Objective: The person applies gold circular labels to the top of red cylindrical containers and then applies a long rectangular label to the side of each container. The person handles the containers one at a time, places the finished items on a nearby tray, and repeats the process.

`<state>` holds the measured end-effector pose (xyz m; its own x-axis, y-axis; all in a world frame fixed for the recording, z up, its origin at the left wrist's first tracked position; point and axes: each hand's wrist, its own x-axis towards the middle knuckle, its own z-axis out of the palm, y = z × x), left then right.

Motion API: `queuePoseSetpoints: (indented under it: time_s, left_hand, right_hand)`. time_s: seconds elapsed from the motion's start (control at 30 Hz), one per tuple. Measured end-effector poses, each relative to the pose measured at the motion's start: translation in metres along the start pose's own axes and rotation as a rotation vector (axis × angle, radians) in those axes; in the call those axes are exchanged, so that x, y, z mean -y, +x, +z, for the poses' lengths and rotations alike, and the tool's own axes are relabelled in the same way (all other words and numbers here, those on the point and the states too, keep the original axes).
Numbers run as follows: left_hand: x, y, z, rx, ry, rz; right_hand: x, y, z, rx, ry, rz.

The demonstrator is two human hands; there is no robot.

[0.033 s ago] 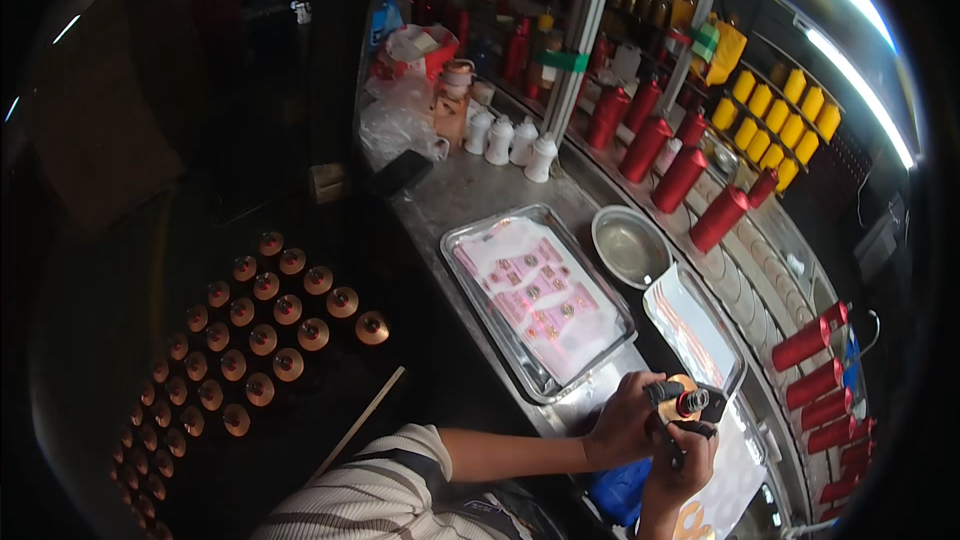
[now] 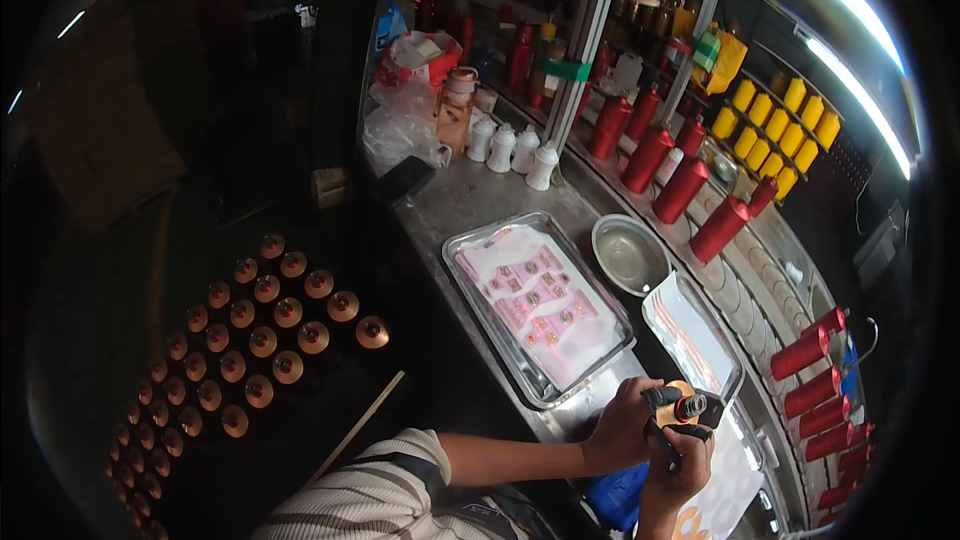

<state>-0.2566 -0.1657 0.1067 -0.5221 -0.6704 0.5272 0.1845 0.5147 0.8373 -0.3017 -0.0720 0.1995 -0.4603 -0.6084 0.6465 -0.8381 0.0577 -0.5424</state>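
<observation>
My left hand is closed around a copper-coloured bottle with a bare threaded neck. The bottle is tilted, its neck toward the right. From below, my right hand closes on the same bottle's near side, its fingers bent over it. Black pieces sit at the fingertips of both hands; whether they are finger covers or part of a tool I cannot tell. Just ahead of my hands lies a steel tray holding a white sheet with pink printed patches. Most of the bottle's body is hidden by my fingers.
A steel bowl and a second tray with a pale sheet stand beyond. Several white bottles are at the back. Red bottles line the curved conveyor at right. Copper-coloured bottles stand in rows at left, by a wooden stick.
</observation>
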Motion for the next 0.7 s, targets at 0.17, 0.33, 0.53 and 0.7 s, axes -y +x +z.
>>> queuePoseSetpoints:
  time_s: [0.17, 0.33, 0.53, 0.7]
  left_hand:
    - [-0.001, 0.024, -0.034, 0.209, -0.192, 0.094]
    - [0.0, 0.045, -0.056, 0.694, -0.39, -0.227]
    - [-0.005, -0.009, -0.006, 0.06, -0.009, -0.005]
    - [0.002, 0.01, -0.026, 0.315, -0.167, -0.052]
  right_hand:
    - [-0.029, -0.01, -0.018, -0.071, 0.118, 0.2]
    - [-0.047, -0.009, -0.017, -0.064, 0.139, 0.058]
    - [-0.039, -0.01, -0.023, 0.144, 0.579, 0.673]
    - [-0.031, -0.01, -0.025, 0.171, 0.518, 0.543]
